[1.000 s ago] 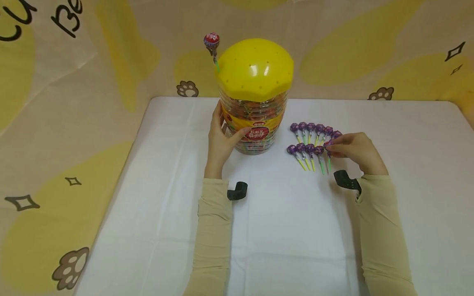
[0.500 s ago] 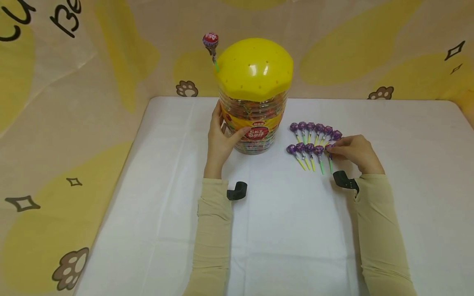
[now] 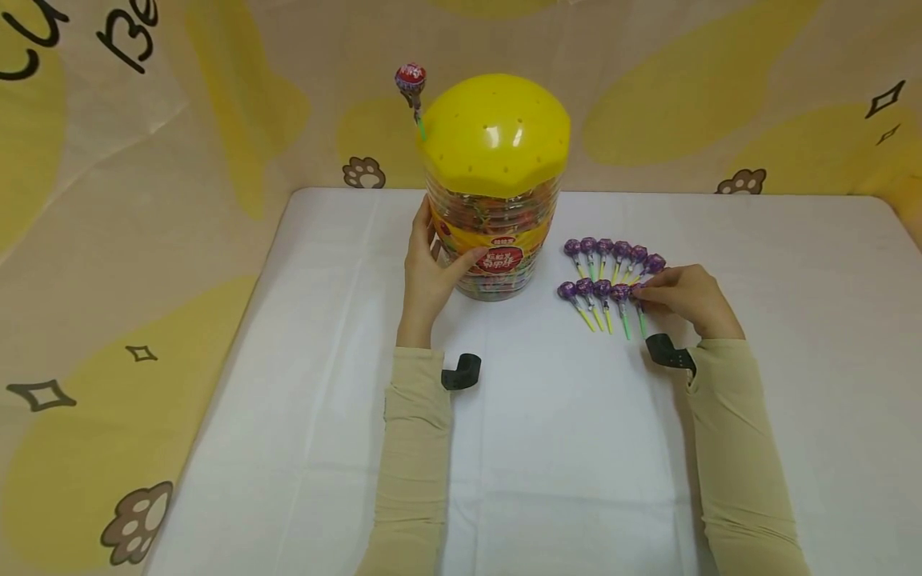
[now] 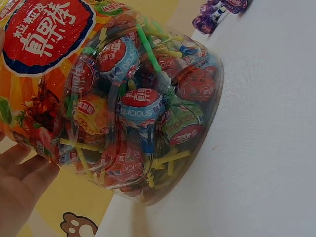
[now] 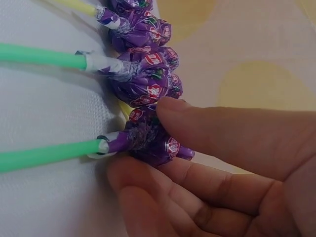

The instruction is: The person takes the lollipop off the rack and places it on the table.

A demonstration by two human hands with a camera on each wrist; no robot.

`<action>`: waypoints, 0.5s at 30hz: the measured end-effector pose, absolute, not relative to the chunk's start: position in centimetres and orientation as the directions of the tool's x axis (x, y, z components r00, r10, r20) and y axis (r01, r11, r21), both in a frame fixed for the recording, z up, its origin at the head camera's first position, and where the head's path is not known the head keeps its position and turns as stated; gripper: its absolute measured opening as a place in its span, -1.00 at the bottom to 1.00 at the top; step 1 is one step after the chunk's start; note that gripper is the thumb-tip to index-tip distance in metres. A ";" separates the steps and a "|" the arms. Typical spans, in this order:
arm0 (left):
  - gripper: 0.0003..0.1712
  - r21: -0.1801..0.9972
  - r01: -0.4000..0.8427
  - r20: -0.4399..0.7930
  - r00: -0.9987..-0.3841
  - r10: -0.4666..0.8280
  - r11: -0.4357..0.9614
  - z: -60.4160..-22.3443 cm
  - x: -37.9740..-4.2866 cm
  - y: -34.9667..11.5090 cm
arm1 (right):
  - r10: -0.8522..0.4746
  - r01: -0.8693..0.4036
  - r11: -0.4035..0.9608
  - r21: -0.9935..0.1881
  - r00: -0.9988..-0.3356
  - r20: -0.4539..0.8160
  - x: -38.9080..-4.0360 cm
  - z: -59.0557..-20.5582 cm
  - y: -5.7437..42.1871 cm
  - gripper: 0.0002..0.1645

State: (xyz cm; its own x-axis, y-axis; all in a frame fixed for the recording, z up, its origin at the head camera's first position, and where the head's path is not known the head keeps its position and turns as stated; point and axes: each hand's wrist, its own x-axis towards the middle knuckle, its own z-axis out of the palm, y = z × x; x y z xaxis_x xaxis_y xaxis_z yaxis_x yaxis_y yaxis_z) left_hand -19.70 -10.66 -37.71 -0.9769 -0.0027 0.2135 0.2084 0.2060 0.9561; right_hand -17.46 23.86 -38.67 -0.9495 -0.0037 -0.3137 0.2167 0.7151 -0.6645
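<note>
A clear plastic jar (image 3: 497, 212) of wrapped lollipops, with a domed yellow lid (image 3: 497, 136), stands at the table's back. My left hand (image 3: 432, 268) grips its side, thumb across the label; through the clear wall in the left wrist view the red, blue and green lollipops (image 4: 140, 106) show. To the right, my right hand (image 3: 691, 298) pinches the head of a purple lollipop (image 5: 153, 136) with a green stick, at the right end of the front row. Its head sits close beside the neighbouring purple lollipop (image 5: 140, 74), stick pointing toward me.
Behind the front row lies a back row of purple lollipops (image 3: 605, 248), fanned out on the white tabletop (image 3: 562, 448). One red-headed lollipop (image 3: 410, 78) sticks up from the lid's left edge. A patterned backdrop (image 3: 684, 80) rises behind the table.
The pinched purple lollipop has shifted slightly right, then back a little toward its neighbour, staying in my right hand. My right forearm has drifted slightly left. The left hand and jar hold still.
</note>
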 end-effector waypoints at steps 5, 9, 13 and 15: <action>0.08 0.955 0.212 0.217 -0.976 -0.005 0.208 -37.7 -19.7 -10.7 | -0.008 0.217 0.726 -0.652 -0.946 -0.324 -17.4 -38.6 23.9 -0.44; 0.08 0.955 0.208 0.215 -0.977 -0.007 0.213 -37.7 -19.7 -10.7 | 0.001 0.231 0.737 -0.635 -0.940 -0.340 -17.3 -38.5 24.1 -0.36; 0.09 0.957 0.203 0.209 -0.978 -0.008 0.206 -37.7 -19.7 -10.7 | 0.013 0.243 0.726 -0.644 -0.940 -0.340 -17.1 -38.1 24.2 -0.35; 0.08 0.958 0.201 0.208 -0.978 -0.009 0.203 -37.7 -19.7 -10.7 | 0.006 0.234 0.715 -0.659 -0.945 -0.328 -17.0 -37.7 24.2 -0.37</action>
